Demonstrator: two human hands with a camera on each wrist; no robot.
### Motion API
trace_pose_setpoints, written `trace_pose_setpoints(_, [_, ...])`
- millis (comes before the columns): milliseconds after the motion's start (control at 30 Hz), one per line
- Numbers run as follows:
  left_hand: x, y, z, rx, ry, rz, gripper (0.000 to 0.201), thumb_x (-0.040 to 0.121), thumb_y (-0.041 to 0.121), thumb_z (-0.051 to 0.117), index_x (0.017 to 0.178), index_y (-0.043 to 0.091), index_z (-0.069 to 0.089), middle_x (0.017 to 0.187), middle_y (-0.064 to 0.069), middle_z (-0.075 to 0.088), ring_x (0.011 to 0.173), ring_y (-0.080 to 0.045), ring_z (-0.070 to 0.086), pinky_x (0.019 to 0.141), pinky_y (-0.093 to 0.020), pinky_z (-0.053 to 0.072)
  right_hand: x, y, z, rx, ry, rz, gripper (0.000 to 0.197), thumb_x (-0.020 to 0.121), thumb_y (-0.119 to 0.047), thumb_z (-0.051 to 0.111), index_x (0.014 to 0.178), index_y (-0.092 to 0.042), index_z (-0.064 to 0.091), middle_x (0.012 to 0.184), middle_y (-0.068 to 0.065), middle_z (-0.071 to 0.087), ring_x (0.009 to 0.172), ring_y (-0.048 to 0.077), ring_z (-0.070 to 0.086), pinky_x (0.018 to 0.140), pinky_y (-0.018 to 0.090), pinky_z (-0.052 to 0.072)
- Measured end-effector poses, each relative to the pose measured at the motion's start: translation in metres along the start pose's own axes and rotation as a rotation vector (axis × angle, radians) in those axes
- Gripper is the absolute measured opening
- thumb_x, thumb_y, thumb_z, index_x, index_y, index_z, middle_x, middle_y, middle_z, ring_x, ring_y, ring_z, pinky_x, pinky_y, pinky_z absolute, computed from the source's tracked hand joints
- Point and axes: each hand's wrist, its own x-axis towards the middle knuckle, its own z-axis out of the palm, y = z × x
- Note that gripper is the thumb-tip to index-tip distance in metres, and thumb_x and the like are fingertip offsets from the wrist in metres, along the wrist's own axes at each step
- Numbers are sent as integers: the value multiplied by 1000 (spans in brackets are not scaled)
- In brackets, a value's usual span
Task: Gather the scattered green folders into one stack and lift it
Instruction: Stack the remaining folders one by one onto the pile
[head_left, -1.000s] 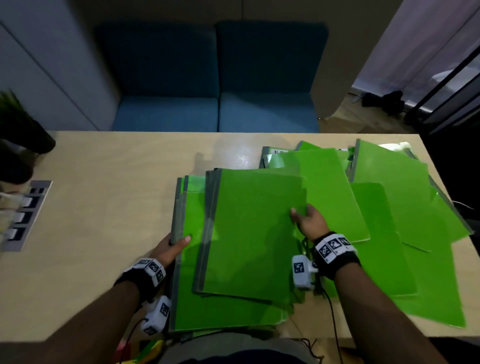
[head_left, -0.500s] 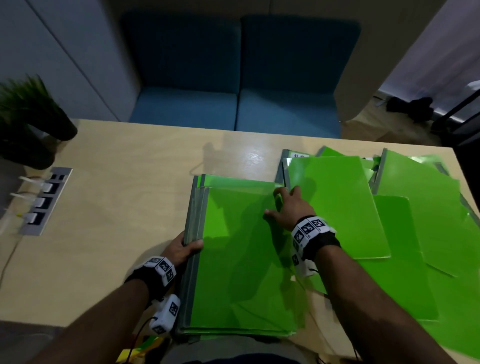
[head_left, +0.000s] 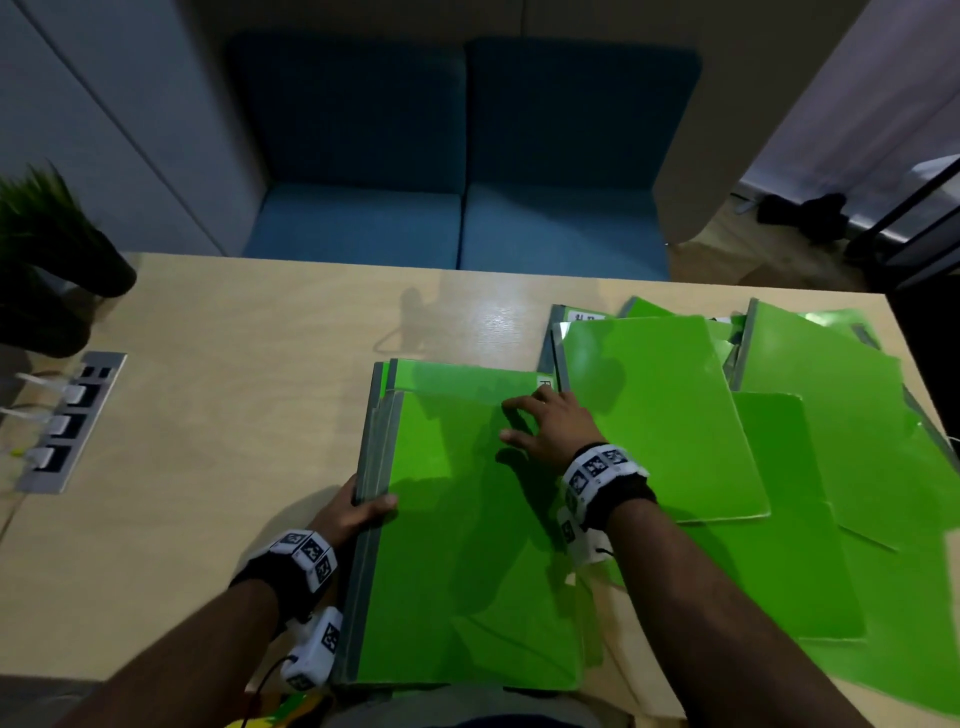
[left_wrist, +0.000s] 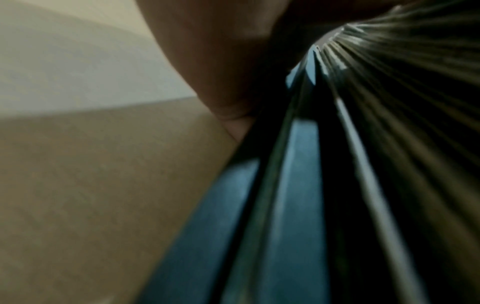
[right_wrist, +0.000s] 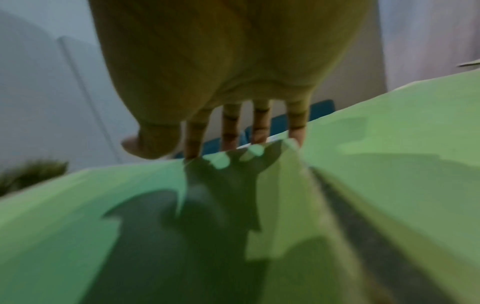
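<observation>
Head view: my left hand (head_left: 353, 512) grips the grey-spined edge of the gathered stack of flat green plastic folders (head_left: 467, 545), thumb curled over the top cover and the other fingers tucked out of sight under the spines. The stack lies flat on the pale wooden table (head_left: 218, 415), right in front of me, its near edge close to the table's near edge. My right hand (head_left: 550, 426) rests on the far right part of the top cover — fingers spread apart and fairly straight, their tips touching the green sheet, nothing pinched between them.

To the right of the stack, the loose green folders (head_left: 810, 467) lie fanned across one another on the same table, overlapping at skewed angles; the nearest of them sits just beside my right hand.

Left wrist view is blurred: I can make out my palm against dark folder spines (left_wrist: 298, 185) and the table beyond. Right wrist view shows my fingers (right_wrist: 230, 127) reaching down, separated, onto the green cover (right_wrist: 103, 205).

On the far left of the table sit a grey power-socket strip (head_left: 67, 421) with white plugs and a dark potted plant (head_left: 47, 249). Behind the table stands a blue upholstered sofa (head_left: 462, 171).
</observation>
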Motion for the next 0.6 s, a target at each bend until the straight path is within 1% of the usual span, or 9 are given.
trace_pose_setpoints(67, [-1,2,2,18,-3,3,98,37,61,84,119,23,44,102,9,60,94,-8,60,75,-19,48,-1,24,-13,160,63,78,53,88,-55,57,135,-32,51,141,5,45,128,28,45,106,46,41])
trace_pose_setpoints(167, [-2,1,5,-7,6,-19,76,57,47,81,119,23,45,103,7,61,95,-12,60,79,-23,46,-20,78,-31,128,338,499,64,87,-50,62,143,-24,44,151,13,33,136,34,36,109,50,36])
trace_pose_setpoints(233, [-4,0,7,-13,43,-25,54,74,33,77,118,22,46,101,7,62,96,-15,59,74,-21,45,-40,115,-33,165,337,780,81,83,-50,68,148,-18,31,156,17,24,142,36,25,111,58,28])
trace_pose_setpoints(300, [-4,-2,8,23,67,-11,38,86,21,66,118,23,46,97,12,59,93,-10,58,70,-17,43,-60,132,-34,213,252,927,99,75,-54,74,150,-14,24,156,18,22,143,38,23,110,62,27])
trace_pose_setpoints(367, [-4,-1,9,54,70,1,34,88,20,64,117,23,46,97,11,59,93,-11,58,68,-17,42,-77,136,-38,218,182,951,103,75,-53,76,150,-8,22,154,21,25,142,39,26,111,56,30])
trace_pose_setpoints(433, [-4,-1,8,58,79,-5,37,83,25,69,114,21,49,100,3,62,94,-17,59,67,-20,42,-87,131,-44,275,139,962,99,80,-47,75,151,-7,19,154,21,26,140,39,28,110,49,31])
trace_pose_setpoints(467, [-4,-1,7,46,87,-12,42,79,29,72,114,21,49,103,-2,62,92,-15,59,67,-21,42,-92,128,-47,314,153,967,98,80,-45,75,152,-7,20,154,20,27,139,40,30,109,48,32])
trace_pose_setpoints(533, [-8,2,9,44,84,-15,51,71,37,72,115,21,49,106,-4,61,89,-10,58,69,-22,42,-93,135,-44,437,275,939,86,82,-43,73,147,-6,31,147,19,38,130,41,43,105,49,40])
trace_pose_setpoints(600, [-12,6,11,48,80,-1,51,73,36,71,115,20,48,105,-1,60,87,-9,56,73,-25,41,-94,141,-44,565,421,885,63,88,-39,67,138,-8,45,131,18,57,109,38,59,96,48,49])
